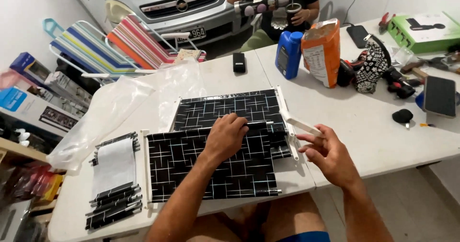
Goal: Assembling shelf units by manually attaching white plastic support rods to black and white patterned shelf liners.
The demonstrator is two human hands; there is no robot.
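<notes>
Two black panels printed with a pale line grid are lying on the white table [364,122], each edged by white plastic rails: the nearer panel [211,168] is sitting at the table's front edge and the farther panel [225,109] is lying just behind it, overlapping at the seam. The left hand [225,137] is resting palm-down on that seam, fingers curled and pressing a thin rod at the panel edge. The right hand [326,151] is hovering just right of the panels, fingers loosely spread, fingertips pinching one end of a white plastic strip [301,124] that is angling toward the rails. A clear plastic bag [120,108] is lying to the left, beside a white sheet with black rods [114,182]. Farther back, a blue bottle [288,48] and an orange bag [322,52] are standing together; another person is sitting beyond the table.
</notes>
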